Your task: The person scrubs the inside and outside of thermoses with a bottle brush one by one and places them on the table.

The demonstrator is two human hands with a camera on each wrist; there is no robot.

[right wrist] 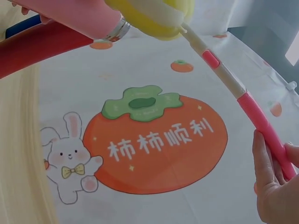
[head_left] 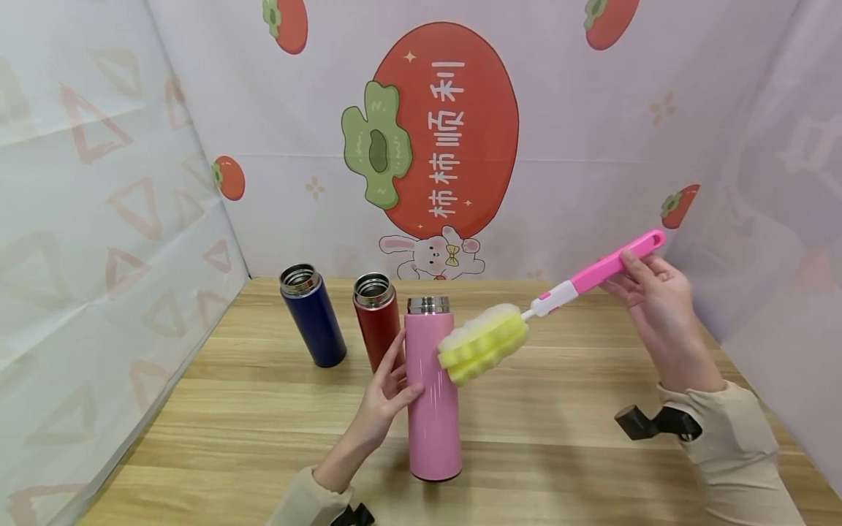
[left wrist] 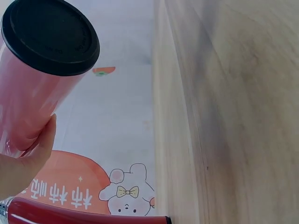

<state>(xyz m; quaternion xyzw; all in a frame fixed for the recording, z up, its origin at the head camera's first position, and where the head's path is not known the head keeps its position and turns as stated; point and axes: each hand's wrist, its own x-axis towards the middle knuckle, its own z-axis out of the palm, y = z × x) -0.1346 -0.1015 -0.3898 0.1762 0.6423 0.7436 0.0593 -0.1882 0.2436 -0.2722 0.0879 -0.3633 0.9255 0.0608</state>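
My left hand grips an open pink bottle around its middle and holds it upright over the wooden table. In the left wrist view the bottle's black base shows bare beside my thumb. My right hand pinches the pink handle of a bottle brush. The brush's yellow sponge head lies against the bottle's upper right side, outside its steel mouth. The right wrist view shows the sponge, the handle and my fingers.
A dark blue bottle and a red bottle, both open, stand behind my left hand. The red bottle lies close to it. Printed cloth walls close off the table's left, back and right sides.
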